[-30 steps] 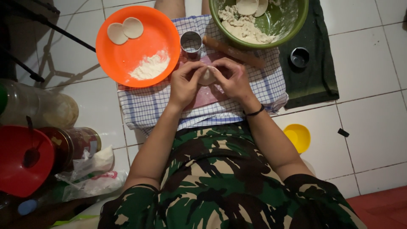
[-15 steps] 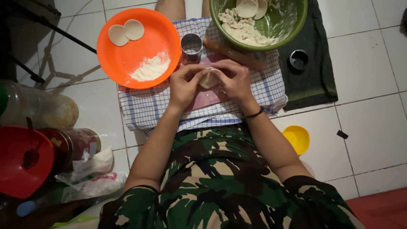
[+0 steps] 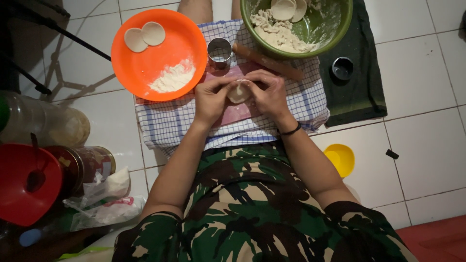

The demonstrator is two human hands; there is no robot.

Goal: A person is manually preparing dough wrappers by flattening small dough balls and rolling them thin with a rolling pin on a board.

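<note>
White dough piece [image 3: 239, 92] sits pinched between the left hand [image 3: 212, 99] and right hand [image 3: 270, 93], fingers closed around it above the checked cloth [image 3: 167, 123]. Hands have barely moved; shaping goes on.

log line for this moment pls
left hand pinching dough piece | right hand pinching same | over checked cloth | orange plate left | green bowl ahead

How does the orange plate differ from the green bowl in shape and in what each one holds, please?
The orange plate is shallow; the green bowl is deep. The plate holds two flat dough discs and loose flour; the bowl holds a lumpy dough mass with discs on top. Both are round and sit partly on the checked cloth.
</note>
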